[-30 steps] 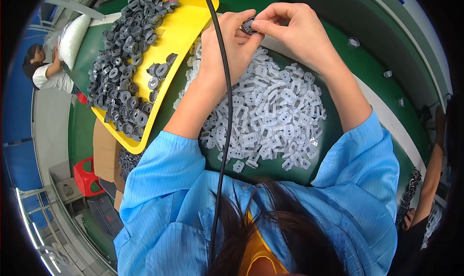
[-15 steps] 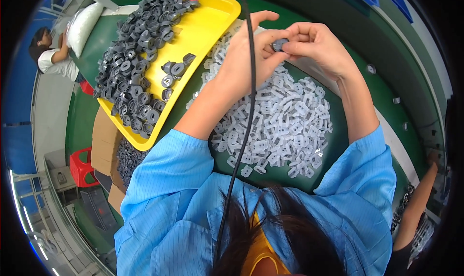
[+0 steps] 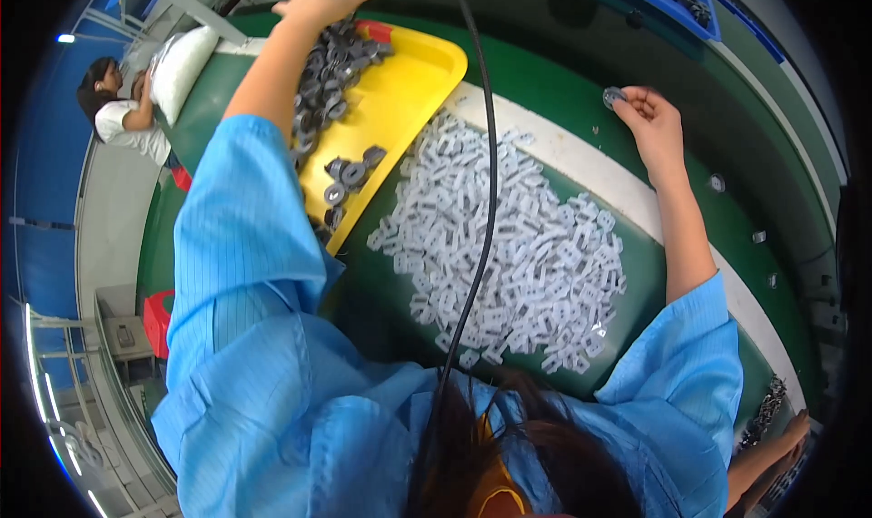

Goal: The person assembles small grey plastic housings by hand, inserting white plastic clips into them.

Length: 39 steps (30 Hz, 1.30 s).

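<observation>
My right hand (image 3: 656,129) is stretched out over the green strip beyond the white edge. Thumb and fingers pinch a small round dark grey plastic part (image 3: 613,97). At the far left, my left hand (image 3: 320,0) hovers at the far end of a yellow tray (image 3: 420,62), fingers spread and thumb pointing right. Dark grey plastic parts (image 3: 334,73) are heaped in that tray, partly hidden by my left arm. A smaller cluster of grey parts (image 3: 350,175) lies apart on its yellow bottom. Between my arms, many small translucent white plastic pieces (image 3: 518,246) lie in a pile on the green tabletop.
A black cable (image 3: 486,200) hangs across the view. Blue bins (image 3: 668,0) with grey parts stand at the far right. Several clear pieces (image 3: 717,183) sit along the green strip. Another person (image 3: 127,114) is beside a white bag (image 3: 182,73); someone's arm (image 3: 767,454) shows lower right.
My hands have parted from their meeting point above the white pile. The left swung far left to the tray; the right moved right, carrying the grey part.
</observation>
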Motion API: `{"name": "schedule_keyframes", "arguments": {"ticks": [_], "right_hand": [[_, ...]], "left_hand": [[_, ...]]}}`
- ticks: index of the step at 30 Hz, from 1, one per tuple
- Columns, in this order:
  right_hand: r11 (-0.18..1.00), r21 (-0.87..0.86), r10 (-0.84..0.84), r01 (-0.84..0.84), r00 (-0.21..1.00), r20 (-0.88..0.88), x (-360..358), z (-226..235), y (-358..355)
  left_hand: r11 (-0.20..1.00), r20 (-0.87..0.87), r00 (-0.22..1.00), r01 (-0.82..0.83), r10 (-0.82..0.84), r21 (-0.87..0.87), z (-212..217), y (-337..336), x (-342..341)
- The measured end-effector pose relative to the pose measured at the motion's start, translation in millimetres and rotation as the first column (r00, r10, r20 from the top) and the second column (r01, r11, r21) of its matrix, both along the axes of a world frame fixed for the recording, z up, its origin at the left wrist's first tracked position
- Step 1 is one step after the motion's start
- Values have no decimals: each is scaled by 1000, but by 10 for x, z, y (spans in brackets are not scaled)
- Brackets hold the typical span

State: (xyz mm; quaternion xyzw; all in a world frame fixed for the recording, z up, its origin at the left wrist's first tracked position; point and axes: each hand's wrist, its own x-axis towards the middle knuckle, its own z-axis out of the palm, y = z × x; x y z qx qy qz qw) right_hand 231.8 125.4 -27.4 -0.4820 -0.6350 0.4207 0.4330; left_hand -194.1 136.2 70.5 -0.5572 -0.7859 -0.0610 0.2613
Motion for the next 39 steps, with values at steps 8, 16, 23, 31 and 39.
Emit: {"name": "schedule_keyframes", "arguments": {"ticks": [8, 16, 23, 31, 39], "right_hand": [[998, -40, 41, -43, 998, -56, 12, -141, 71], [999, 33, -17, 16, 999, 30, 6, -114, 160], [999, 37, -20, 18, 998, 53, -55, 4, 4], [998, 62, -33, 6, 898, 439, 104, 1, 80], [864, 371, 181, -341, 897, 403, -447, 37, -203]], "left_hand": [[920, 509, 847, 68, 151, -387, -298, 354, -666], [766, 330, 785, 604, -524, -219, -294, -584, 61], [845, 242, 847, 514, -473, -149, -177, -1330, 863], [924, 821, -523, 146, -231, 353, -354, -1341, 1558], [926, 602, -782, 92, -161, 367, -657, -1241, 1760]]}}
